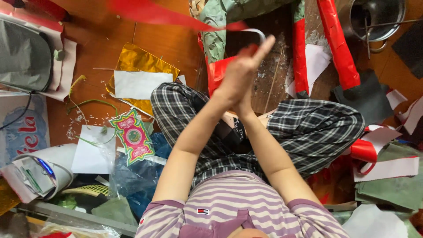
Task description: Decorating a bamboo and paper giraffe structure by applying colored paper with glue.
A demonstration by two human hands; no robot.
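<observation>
1. Nearest the camera, a striped purple and white shirt (pixel 229 207) and crossed legs in black and white checked trousers (pixel 308 132) show a person seated on the orange-brown wooden floor (pixel 97 48).
2. Both forearms rise from the lap, and the left hand (pixel 233 79) and right hand (pixel 249 66) press flat together, palm to palm, fingers straight.
3. A blurred strip of red paper (pixel 154 13) runs out from between the palms toward the floor's far left corner; how firmly it is pinched I cannot tell.
4. Just beyond the hands lies a folded red sheet (pixel 218 70).
5. Farther left lie a gold foil sheet (pixel 141 61) under a white paper rectangle (pixel 141 84).
6. At the far right edge stands a round metal pot (pixel 374 17).
</observation>
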